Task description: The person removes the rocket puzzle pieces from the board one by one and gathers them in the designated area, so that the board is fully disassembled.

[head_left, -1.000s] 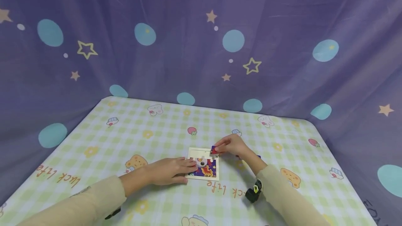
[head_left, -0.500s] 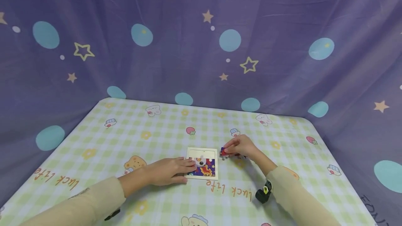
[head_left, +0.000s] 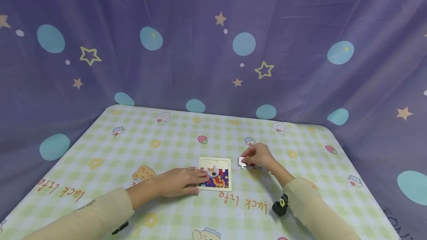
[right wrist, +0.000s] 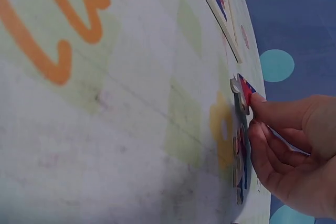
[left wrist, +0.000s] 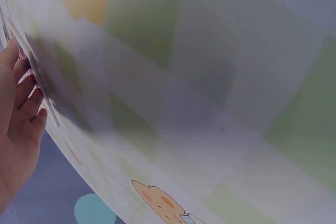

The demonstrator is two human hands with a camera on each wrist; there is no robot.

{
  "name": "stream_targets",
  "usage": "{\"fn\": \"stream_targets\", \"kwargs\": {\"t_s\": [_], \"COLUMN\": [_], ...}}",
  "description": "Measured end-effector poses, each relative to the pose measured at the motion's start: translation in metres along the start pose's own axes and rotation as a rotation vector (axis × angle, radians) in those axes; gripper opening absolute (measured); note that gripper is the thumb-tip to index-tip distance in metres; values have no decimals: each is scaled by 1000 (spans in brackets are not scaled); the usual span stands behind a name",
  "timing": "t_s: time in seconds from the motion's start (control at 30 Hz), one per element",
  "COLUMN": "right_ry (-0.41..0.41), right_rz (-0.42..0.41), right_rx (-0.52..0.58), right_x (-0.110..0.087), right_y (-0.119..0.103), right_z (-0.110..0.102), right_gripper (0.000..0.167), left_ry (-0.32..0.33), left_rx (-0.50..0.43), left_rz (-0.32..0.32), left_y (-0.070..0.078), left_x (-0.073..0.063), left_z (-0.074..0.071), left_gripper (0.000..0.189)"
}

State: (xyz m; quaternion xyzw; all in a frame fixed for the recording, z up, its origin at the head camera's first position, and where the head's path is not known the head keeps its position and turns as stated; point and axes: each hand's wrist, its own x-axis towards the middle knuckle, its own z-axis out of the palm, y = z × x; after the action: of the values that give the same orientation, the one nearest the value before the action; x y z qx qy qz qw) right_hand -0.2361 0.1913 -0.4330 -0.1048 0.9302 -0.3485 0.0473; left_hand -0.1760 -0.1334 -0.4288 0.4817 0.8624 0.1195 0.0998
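A small jigsaw puzzle in a cream tray lies on the table, its lower part filled with a purple, red and orange picture and its upper strip bare. My left hand rests with extended fingers on the tray's left side; the left wrist view shows the fingers over its edge. To the right of the tray, my right hand pinches a puzzle piece between thumb and fingers. It looks pale from the head, but red and blue in the right wrist view. More puzzle pieces lie beneath that hand, mostly hidden from the head.
A green-and-white checked cloth with cartoon prints covers the table. Behind it hangs a purple curtain with stars and blue dots. A dark wrist device sits at the right cuff.
My right hand has moved right, from the tray's upper right corner to beside it, carrying the piece. The piece's red face now shows pale. The left hand stays on the tray.
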Motion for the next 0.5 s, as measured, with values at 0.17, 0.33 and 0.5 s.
{"fn": "stream_targets", "kwargs": {"t_s": [0.17,0.33,0.5], "right_ry": [-8,4,-1], "right_rz": [-40,-57,-55], "right_rx": [-31,-66,-74], "right_x": [0,2,2], "right_y": [0,1,3], "right_z": [0,1,3], "right_gripper": [6,6,6], "left_ry": [-3,2,0], "left_rx": [-1,2,-13], "left_rz": [-8,-20,-22], "left_y": [1,2,3], "left_x": [1,2,1], "left_z": [0,-2,-1], "left_gripper": [47,47,46]}}
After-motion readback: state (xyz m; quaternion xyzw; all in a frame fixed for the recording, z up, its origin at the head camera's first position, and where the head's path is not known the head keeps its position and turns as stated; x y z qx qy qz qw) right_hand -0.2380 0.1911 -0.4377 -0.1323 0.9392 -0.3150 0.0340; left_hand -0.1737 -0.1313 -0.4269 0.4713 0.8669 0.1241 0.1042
